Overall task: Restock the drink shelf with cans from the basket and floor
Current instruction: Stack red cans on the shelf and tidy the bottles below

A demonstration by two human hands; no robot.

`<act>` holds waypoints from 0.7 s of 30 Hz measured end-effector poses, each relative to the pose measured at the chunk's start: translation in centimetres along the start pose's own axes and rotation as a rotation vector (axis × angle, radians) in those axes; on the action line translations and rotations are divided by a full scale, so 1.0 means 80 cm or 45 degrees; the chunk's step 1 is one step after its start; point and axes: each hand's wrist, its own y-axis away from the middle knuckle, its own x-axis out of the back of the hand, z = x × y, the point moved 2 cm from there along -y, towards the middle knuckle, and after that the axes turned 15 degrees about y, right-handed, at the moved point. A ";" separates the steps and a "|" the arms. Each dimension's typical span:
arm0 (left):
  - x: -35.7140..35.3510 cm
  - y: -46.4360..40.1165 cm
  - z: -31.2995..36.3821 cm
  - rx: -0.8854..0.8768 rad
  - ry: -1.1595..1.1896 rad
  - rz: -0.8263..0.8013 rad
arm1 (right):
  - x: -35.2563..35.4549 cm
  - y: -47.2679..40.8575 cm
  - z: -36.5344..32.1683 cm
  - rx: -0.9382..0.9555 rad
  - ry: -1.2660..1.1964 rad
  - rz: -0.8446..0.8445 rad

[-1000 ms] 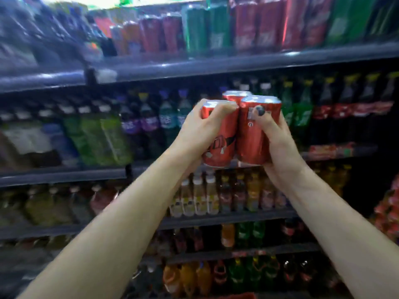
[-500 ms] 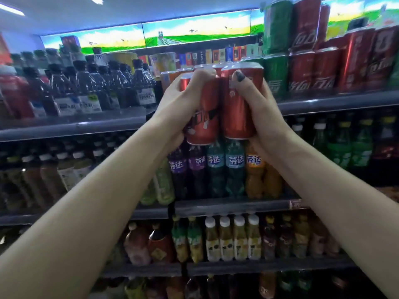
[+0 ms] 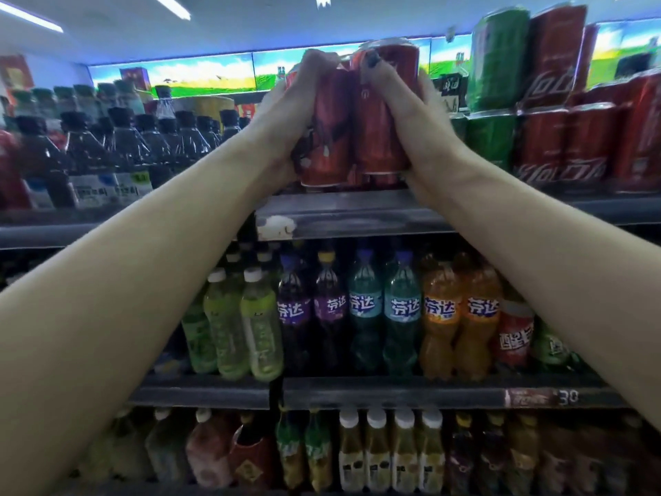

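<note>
While both hands clamp the red metal cans (image 3: 357,119), they hover above the grey shelf edge (image 3: 350,213).
Left hand (image 3: 286,116) and right hand (image 3: 411,112) should lower them level.

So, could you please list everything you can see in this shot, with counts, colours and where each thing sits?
red cans: at least three, red, held together above the top shelf's front edge
top shelf: one, grey, across the middle of the view
stocked cans: many, red and green, stacked right on the top shelf
dark bottles: many, dark with black caps, left on the top shelf
soda bottles: several, light green, purple, teal, orange, on the second shelf
lower bottles: many, mixed colours, on the third shelf
price tag: one, red, on the second shelf's edge
left hand: grips the cans' left side
right hand: grips the cans' right side
</note>
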 end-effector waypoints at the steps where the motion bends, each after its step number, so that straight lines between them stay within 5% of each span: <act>1: 0.008 -0.006 -0.001 -0.008 0.000 -0.004 | -0.007 -0.007 0.002 -0.001 0.013 0.003; 21: 0.097 -0.068 -0.060 0.078 0.011 -0.151 | -0.065 -0.055 0.063 -0.148 0.241 -0.009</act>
